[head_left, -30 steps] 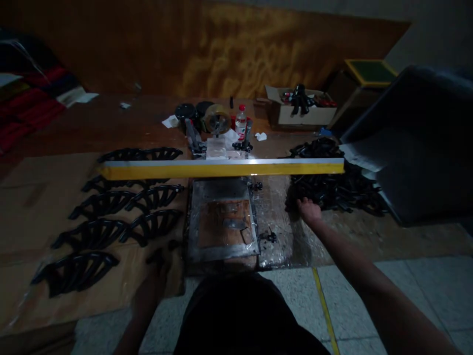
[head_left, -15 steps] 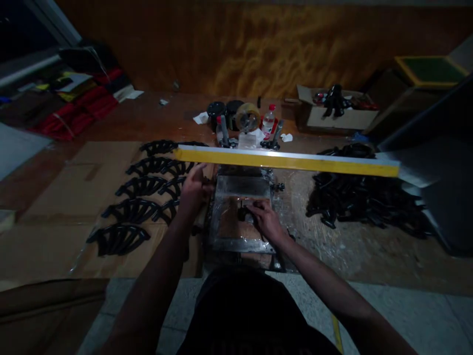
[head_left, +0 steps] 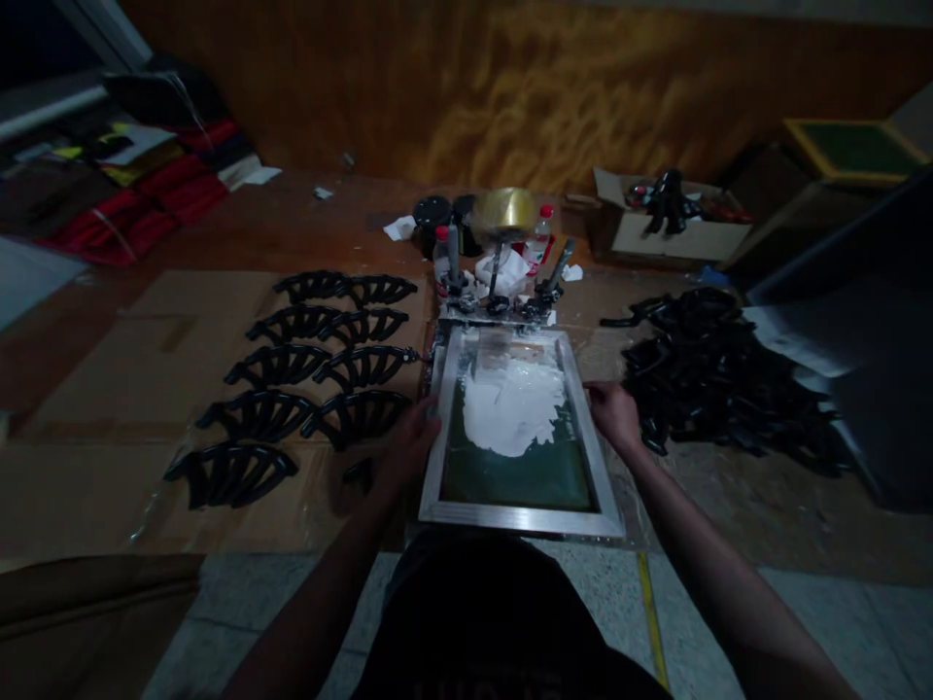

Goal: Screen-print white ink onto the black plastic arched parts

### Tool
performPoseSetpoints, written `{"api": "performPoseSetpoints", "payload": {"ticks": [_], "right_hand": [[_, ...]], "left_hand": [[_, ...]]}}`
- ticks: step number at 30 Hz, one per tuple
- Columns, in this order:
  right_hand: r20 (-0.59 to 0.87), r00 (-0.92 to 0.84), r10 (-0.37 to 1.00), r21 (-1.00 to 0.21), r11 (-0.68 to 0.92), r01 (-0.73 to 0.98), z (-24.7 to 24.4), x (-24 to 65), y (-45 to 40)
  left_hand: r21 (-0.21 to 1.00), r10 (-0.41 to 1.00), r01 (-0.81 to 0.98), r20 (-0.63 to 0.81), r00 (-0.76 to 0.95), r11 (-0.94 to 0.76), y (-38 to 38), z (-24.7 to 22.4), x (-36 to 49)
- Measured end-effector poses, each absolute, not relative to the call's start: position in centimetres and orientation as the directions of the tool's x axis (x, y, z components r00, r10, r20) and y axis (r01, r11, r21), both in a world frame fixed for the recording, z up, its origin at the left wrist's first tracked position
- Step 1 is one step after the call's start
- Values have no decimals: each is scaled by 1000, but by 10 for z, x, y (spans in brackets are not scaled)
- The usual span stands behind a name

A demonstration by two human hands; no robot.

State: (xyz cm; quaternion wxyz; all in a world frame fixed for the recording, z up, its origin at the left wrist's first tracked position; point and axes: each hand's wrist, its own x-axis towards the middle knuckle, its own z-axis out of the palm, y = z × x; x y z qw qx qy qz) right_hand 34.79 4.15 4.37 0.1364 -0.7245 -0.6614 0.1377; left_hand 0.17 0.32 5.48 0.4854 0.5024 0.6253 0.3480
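Note:
A screen printing frame [head_left: 525, 518] with a silvery metal rim lies lowered over the printing base in front of me. White ink [head_left: 510, 408] is spread thickly over the upper part of its green mesh [head_left: 517, 481]. My right hand [head_left: 613, 413] is at the right rail, its fingers curled in against the metal. Along the left rail is my left hand [head_left: 415, 437], dark and smeared, so its finger shape is unclear. Beside it on the cardboard, glossy black curved, ribbed parts [head_left: 357, 416] lie in rows. The base beneath the frame is hidden.
Right of the frame is a heap of black parts [head_left: 729, 389]. Behind the hinge clamps [head_left: 500, 306] stand a tape roll [head_left: 510, 209], dark jars [head_left: 431, 216] and a bottle [head_left: 540, 233]. A carton [head_left: 677, 236] sits at the back right, red bundles [head_left: 175, 204] at the back left.
The raised frame, seen edge-on with a yellow front, has come down flat. My right hand has left a small black part on the base and moved right; my left hand has dropped toward me.

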Motion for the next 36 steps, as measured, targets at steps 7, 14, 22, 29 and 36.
{"api": "performPoseSetpoints", "payload": {"ticks": [7, 14, 22, 29, 36], "right_hand": [[208, -261, 943, -258, 310, 915, 76, 248, 95], [-182, -631, 754, -246, 586, 772, 73, 240, 43], [-49, -669, 741, -217, 646, 731, 67, 249, 28], [-82, -618, 782, -331, 564, 757, 70, 245, 24], [159, -267, 950, -392, 309, 866, 117, 274, 115]], "left_hand": [[867, 942, 394, -336, 8, 306, 8, -5, 4], [853, 947, 433, -322, -5, 293, 8, -9, 4], [900, 949, 315, -316, -3, 301, 6, -6, 7], [889, 934, 304, -357, -12, 343, 5, 2, 5], [917, 967, 314, -254, -22, 248, 11, 57, -4]]}}
